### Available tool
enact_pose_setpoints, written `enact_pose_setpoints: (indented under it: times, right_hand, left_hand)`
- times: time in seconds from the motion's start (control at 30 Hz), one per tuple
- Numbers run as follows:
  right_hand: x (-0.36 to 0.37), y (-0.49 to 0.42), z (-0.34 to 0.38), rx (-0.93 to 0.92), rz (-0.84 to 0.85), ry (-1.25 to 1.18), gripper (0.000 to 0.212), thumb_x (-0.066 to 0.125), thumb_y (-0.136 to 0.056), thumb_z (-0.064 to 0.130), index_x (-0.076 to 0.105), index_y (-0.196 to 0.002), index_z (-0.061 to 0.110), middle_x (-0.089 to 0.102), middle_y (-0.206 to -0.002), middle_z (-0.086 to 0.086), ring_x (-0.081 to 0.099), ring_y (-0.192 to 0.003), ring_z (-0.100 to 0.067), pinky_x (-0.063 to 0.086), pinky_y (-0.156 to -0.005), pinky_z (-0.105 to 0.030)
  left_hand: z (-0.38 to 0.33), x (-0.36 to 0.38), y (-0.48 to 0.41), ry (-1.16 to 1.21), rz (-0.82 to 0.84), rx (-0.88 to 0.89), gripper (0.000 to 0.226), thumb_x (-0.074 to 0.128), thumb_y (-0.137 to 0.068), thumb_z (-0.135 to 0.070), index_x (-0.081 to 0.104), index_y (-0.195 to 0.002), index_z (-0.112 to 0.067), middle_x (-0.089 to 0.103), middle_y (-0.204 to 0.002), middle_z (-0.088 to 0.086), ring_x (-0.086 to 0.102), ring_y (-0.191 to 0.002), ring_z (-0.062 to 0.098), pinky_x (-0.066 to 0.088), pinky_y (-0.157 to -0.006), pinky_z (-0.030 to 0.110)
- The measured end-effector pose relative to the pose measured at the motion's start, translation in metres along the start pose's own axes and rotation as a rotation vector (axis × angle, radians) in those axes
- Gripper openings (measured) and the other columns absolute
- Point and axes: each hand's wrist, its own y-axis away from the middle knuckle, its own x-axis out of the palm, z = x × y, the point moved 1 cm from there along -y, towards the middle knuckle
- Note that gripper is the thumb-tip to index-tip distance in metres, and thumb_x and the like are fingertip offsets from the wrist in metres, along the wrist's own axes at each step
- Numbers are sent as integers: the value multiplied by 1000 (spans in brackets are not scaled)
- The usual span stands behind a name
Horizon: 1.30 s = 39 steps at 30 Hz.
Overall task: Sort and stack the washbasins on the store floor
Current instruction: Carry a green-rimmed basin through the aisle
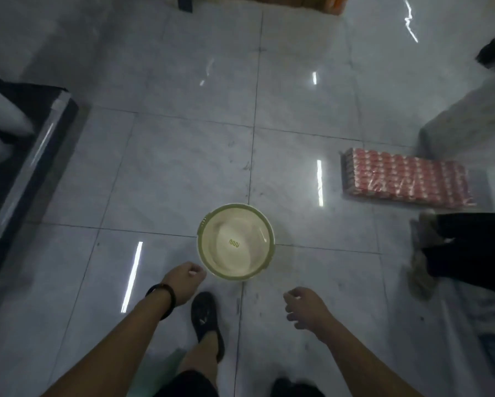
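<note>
A round cream washbasin with a pale green rim stands upright on the grey tiled floor, just ahead of my feet; a small green mark shows on its inner bottom. My left hand, a dark band on its wrist, hangs just left of the basin's near rim with fingers loosely curled and holds nothing. My right hand hangs lower right of the basin, apart from it, fingers loosely curled and empty.
A shrink-wrapped pack of red cans lies on the floor at the right. Another person's dark legs and shoes stand at the right edge. A dark shelf base runs along the left. My black shoe is below the basin.
</note>
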Motion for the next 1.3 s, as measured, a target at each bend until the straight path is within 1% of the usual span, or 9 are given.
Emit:
enact_pose_setpoints:
  times: [0.23, 0.4, 0.53, 0.63, 0.77, 0.93, 1.03, 1.17, 1.3]
  right_hand:
    - [47, -258, 28, 84, -57, -139, 40, 48, -108, 49, 58, -131, 17, 65, -111, -6, 67, -98, -25, 62, -84, -43]
    - [88, -404, 21, 50, -12, -407, 43, 39, -110, 56, 67, -105, 24, 71, -103, -3, 67, -94, -20, 57, -84, -40]
    - [117, -460, -18, -31, 15, -612, 62, 30, -108, 63, 69, -130, 21, 79, -116, -9, 75, -110, -35, 61, -92, -60]
    - [116, -474, -32, -49, 92, -760, 63, 31, -109, 56, 64, -140, 13, 73, -129, -22, 71, -117, -44, 56, -98, -65]
    - [108, -481, -24, -4, 120, -869, 52, 38, -109, 50, 76, -123, 17, 78, -118, -19, 77, -102, -39, 66, -81, -54]
    - [76, -452, 21, -61, 160, -737, 55, 44, -104, 54, 75, -126, 14, 75, -120, -24, 76, -100, -43, 65, -81, -57]
    - [42, -397, 61, -76, 243, -615, 53, 50, -104, 49, 72, -129, 8, 69, -123, -32, 69, -108, -53, 55, -96, -71]
    - [-2, -301, 133, -107, 350, -513, 49, 56, -92, 32, 68, -126, -1, 78, -104, -21, 77, -90, -38, 60, -88, -53]
    - [-21, -201, 202, -214, 452, -312, 51, 58, -101, 43, 70, -131, 5, 73, -124, -27, 71, -114, -48, 53, -104, -64]
  left_hand:
    - [6, -9, -266, 238, -81, -244, 67, 52, -100, -59, 41, -153, -21, 49, -148, 9, 53, -127, 32, 50, -104, 46]
    - [59, 1, -440, 287, -126, -277, 121, 34, -57, -107, 33, -158, -40, 42, -161, -4, 45, -141, 25, 42, -113, 50]
    - [68, 19, -495, 519, 28, -191, 90, 32, -76, -98, 62, -138, -40, 71, -132, -6, 62, -126, 21, 45, -111, 46]
    - [75, 29, -515, 641, 76, -65, 66, 37, -90, -81, 66, -133, -39, 74, -128, -2, 69, -118, 22, 52, -101, 43]
    - [80, 37, -514, 710, 78, -32, 64, 47, -92, -73, 61, -142, -34, 74, -127, -2, 69, -119, 22, 54, -95, 40]
    - [83, 31, -460, 905, 22, 20, 54, 50, -96, -63, 56, -146, -41, 69, -136, -1, 67, -122, 22, 54, -96, 42]
    - [80, 8, -385, 1053, -41, -14, 59, 52, -95, -64, 59, -145, -33, 69, -137, 5, 66, -123, 28, 52, -100, 46]
    - [54, -35, -251, 1211, -130, 24, 38, 49, -100, -55, 70, -129, -43, 72, -131, 2, 68, -117, 26, 51, -99, 46]
    - [42, -72, -106, 1355, -258, 52, 37, 58, -96, -52, 77, -122, -34, 70, -133, 9, 62, -125, 36, 45, -110, 52]
